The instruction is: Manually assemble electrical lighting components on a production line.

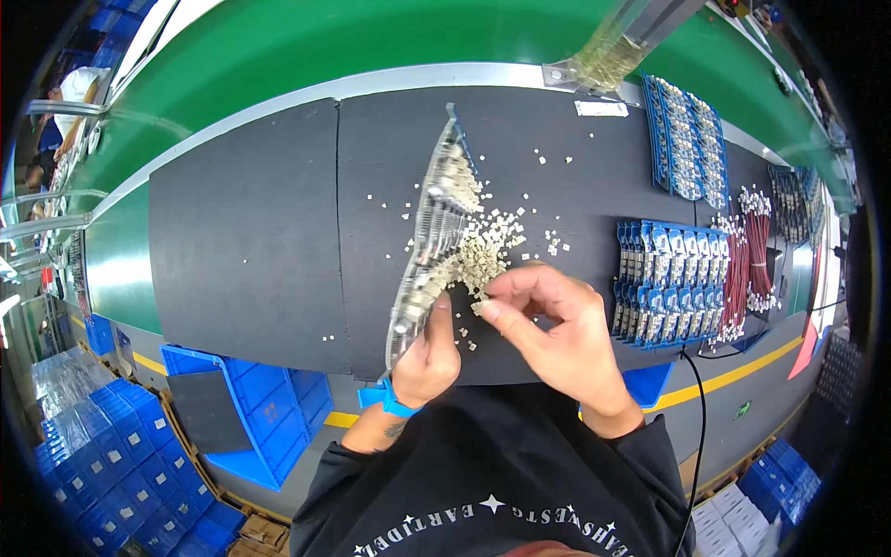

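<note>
My left hand (pixel 429 360), with a blue strap on its wrist, grips the near end of a circuit board panel (pixel 432 227). The panel stands tilted almost on edge, its rows of parts blurred. Against its right side lies a heap of tiny cream-coloured plastic pieces (pixel 481 260), with more strewn around it. At the near edge of that heap is my right hand (pixel 561 325), thumb and forefinger pinched together. A small cream piece seems to show at those fingertips, but it is too small to make out surely.
At the right stand rows of blue circuit boards (pixel 670 283), with more boards (pixel 685 139) behind. Beside them lie bundles of dark red wires (pixel 758 246). A metal post (pixel 622 46) rises at the far edge of the black mat (pixel 251 223). Blue crates (pixel 264 408) stand below left.
</note>
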`<state>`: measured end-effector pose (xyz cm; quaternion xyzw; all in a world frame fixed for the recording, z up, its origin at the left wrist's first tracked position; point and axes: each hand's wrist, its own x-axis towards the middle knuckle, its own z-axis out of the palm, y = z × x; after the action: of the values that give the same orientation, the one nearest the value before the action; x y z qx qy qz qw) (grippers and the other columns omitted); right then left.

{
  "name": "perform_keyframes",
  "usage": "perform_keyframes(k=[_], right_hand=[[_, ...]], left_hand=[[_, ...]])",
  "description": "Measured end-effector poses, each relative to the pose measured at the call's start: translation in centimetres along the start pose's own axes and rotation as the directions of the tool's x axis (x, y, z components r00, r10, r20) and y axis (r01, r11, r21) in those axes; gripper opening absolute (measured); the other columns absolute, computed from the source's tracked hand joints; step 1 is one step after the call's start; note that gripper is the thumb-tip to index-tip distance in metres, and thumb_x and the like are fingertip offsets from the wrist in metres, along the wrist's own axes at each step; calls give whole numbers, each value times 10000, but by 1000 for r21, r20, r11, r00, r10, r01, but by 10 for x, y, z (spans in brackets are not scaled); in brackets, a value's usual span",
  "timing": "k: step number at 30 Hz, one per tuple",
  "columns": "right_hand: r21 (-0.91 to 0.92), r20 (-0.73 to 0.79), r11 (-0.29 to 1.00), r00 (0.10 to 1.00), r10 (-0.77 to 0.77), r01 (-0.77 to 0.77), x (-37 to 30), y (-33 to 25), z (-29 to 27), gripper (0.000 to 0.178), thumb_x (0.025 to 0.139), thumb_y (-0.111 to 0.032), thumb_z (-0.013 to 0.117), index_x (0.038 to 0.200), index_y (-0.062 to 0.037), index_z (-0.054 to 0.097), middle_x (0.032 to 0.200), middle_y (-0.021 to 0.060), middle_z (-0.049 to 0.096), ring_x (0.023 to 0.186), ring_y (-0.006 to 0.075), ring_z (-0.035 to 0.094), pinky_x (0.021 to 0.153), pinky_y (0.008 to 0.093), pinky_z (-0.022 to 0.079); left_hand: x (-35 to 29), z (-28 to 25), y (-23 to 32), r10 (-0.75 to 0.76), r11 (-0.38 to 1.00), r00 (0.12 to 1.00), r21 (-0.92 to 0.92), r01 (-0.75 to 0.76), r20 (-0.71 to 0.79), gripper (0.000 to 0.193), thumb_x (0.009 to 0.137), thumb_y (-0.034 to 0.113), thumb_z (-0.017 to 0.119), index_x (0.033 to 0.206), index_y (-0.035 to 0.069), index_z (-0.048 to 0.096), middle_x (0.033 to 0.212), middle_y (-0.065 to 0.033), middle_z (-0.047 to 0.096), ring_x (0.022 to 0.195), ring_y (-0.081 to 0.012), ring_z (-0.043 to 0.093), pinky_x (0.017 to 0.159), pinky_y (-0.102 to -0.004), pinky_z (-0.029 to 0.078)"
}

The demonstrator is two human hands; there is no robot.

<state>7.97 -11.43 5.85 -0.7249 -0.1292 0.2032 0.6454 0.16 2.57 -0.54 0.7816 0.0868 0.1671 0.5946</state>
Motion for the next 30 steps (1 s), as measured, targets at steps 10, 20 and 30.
perform_keyframes(k=[10,20,30], right_hand=[[398,109,917,993,-50,3,3,-27,13,69,881,6,600,909,62,573,783,59,602,685,79,580,577,211,474],[380,297,890,944,142,-253,5,-39,-5,111,902,-70,596,880,36,574,699,56,617,636,80,602,519,230,472],[80,-89,997,996,1,6,10,46,4,140,813,-45,689,887,15,586,747,65,643,648,87,608,570,237,484]], left_hand=[[7,7,5,-37,996,992,-76,47,124,395,860,-96,470,1254,-104,452,1285,-244,499,1186,-322,506,990,-356,391],[13,-8,19,70,997,987,-46,-64,144,437,864,-70,497,1294,-92,422,1338,-241,459,1229,-312,475,1007,-364,382],[7,-3,22,-148,873,977,-484,57,-153,393,862,-94,497,1251,-115,444,1251,-163,534,1116,-192,514,958,-282,375]])
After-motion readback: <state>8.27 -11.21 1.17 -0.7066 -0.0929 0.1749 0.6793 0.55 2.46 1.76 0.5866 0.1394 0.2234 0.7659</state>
